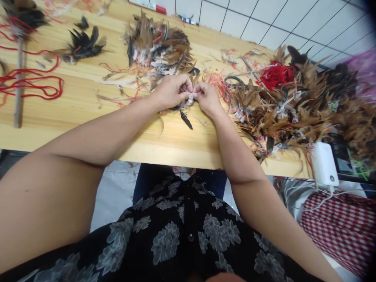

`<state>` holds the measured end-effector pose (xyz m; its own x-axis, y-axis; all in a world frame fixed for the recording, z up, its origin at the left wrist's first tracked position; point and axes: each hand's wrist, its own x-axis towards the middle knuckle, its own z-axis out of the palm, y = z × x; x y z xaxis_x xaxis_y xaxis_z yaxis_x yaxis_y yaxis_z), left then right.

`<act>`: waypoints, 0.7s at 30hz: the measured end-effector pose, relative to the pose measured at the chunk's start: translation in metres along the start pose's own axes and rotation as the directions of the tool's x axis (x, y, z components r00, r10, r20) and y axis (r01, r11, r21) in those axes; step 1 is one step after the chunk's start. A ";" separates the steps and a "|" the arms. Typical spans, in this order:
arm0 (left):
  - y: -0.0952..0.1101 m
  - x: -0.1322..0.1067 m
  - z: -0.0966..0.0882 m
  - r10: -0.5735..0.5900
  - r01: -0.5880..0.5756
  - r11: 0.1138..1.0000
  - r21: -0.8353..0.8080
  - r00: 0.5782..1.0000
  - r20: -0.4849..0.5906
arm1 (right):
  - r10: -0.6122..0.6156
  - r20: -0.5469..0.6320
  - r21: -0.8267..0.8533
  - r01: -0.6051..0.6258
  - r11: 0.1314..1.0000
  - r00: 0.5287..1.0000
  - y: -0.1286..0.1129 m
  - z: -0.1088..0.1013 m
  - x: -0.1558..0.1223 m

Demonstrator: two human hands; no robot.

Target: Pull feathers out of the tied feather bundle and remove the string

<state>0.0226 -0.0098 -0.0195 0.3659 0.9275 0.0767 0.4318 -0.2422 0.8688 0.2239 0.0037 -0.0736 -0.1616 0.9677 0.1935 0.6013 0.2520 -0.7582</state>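
My left hand (174, 91) and my right hand (208, 98) meet over the middle of the table, fingertips almost touching. Between them is a small bunch of feathers (187, 102) with white fluffy quill ends, mostly covered by my left hand. The fingers of my left hand are pinched on this bunch. Thumb and fingertips of my right hand close on its white fluff from the other side; any thread there is too small to see. A single black feather (186, 120) lies just below. Behind my left hand sits a large brown feather bundle (161, 45).
Loose brown feathers (282, 113) pile up on the right, with a red thread bundle (277, 75) among them. A white power bank (324, 163) with a cable is at the right front edge. On the left lie a stick (19, 78), red cord (44, 92) and black feathers (84, 45).
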 end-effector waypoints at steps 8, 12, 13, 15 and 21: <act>-0.002 0.002 0.011 -0.078 0.069 0.950 -0.304 0.997 -0.018 | 0.027 0.068 0.017 -0.028 0.999 0.997 -0.012 -0.008 -0.006; 0.003 0.001 0.012 -0.106 0.076 0.918 -0.390 0.993 -0.057 | 0.067 0.060 0.169 -0.077 0.983 0.996 -0.013 -0.009 -0.005; 0.004 0.000 0.012 -0.113 0.079 0.909 -0.409 0.992 -0.059 | 0.076 0.057 0.196 -0.086 0.977 0.995 -0.013 -0.009 -0.005; 0.004 -0.001 0.012 -0.132 0.097 0.891 -0.443 0.990 -0.049 | 0.084 0.057 0.230 -0.095 0.969 0.995 -0.013 -0.011 -0.005; 0.002 -0.005 0.012 -0.153 0.142 0.861 -0.489 0.988 0.017 | 0.102 0.075 0.253 -0.117 0.960 0.992 -0.008 -0.021 -0.007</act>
<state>0.0311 -0.0183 -0.0242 0.3089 0.9488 -0.0655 0.0207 0.0622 0.9979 0.2367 -0.0045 -0.0557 -0.1578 0.9851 0.0683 0.3987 0.1268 -0.9083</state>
